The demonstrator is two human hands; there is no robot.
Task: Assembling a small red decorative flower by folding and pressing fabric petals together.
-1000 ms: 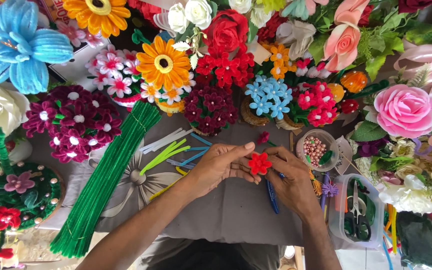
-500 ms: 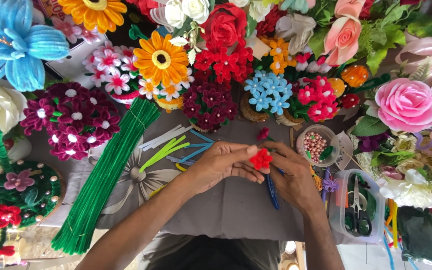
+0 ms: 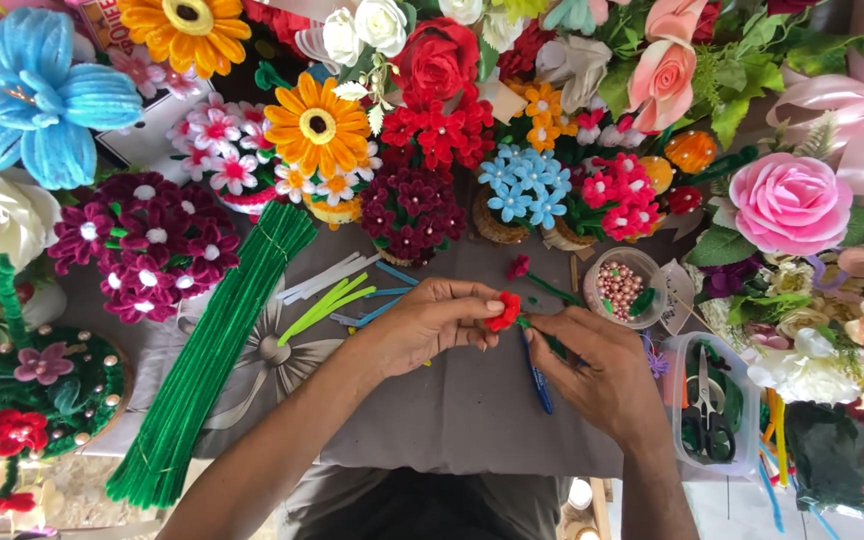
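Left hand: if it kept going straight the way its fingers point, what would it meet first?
The left hand points right, fingertips on the small red flower. Straight beyond that, it would first meet the right hand, whose fingers close in on the flower's far side. Height difference is unclear from above, but they look level.

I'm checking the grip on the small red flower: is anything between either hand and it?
Nothing visible. The left hand pinches the small red flower directly at its fingertips, and the right hand meets it from the other side, fingers at its green stem. The blue pen lies on the cloth below, out of the way.
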